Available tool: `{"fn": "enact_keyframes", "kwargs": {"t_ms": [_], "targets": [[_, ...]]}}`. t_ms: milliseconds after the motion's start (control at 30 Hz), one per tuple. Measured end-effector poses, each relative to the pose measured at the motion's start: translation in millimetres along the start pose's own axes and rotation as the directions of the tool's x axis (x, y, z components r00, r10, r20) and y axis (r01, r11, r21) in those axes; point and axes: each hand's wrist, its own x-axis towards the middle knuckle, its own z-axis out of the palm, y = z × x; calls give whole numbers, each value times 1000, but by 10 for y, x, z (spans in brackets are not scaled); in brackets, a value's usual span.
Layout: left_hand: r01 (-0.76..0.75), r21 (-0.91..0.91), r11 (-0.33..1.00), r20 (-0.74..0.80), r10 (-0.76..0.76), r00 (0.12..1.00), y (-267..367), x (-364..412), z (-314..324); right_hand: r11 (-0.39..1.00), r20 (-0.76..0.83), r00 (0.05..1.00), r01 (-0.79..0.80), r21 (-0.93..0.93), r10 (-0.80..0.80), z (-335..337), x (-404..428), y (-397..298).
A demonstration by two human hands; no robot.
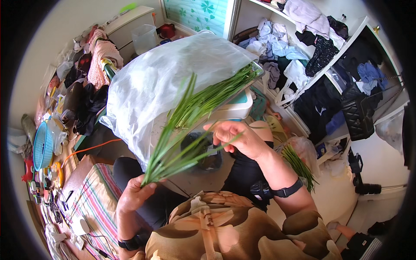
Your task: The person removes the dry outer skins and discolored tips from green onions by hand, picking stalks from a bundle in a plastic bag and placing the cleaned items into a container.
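Note:
My left hand (138,193) grips the base of a fanned bunch of long green leaves, likely garlic chives (162,152). Across the loose tips is my right hand (239,138), its fingers curled beside a few leaves. Whether it pinches any of them is unclear. Beyond both hands, a pile of the same greens (217,92) lies along the near edge of a surface covered by a translucent plastic sheet (175,61). Between my knees stands a dark container (206,157), partly hidden by the leaves, with unclear contents.
To my right, more greens (297,164) stick out of a plastic bag (304,148). A white tub (235,109) stands under the pile's edge. Shelves (344,53) of clothes fill the right. On the left are a striped cloth (97,191), a blue basket (43,146) and an orange cord (91,147).

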Motion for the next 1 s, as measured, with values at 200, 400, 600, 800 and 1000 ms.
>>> {"fn": "enact_keyframes", "kwargs": {"t_ms": [200,400,600,800,1000], "targets": [[75,36,997,178,-81,981,-171,96,38,975,-66,993,114,193,-103,-12,-29,34],[120,-1,993,126,-119,985,-115,46,-21,954,-140,978,185,236,-155,-138,-69,-57],[54,84,995,77,-61,995,-115,35,-94,968,-250,953,211,138,-172,-385,-208,-112],[130,39,991,62,-132,989,-102,-10,-136,967,-329,921,243,74,-206,-504,-249,-182],[117,14,993,10,-118,993,-93,-31,-145,973,-370,900,222,-60,-228,-610,-333,-233]]}}
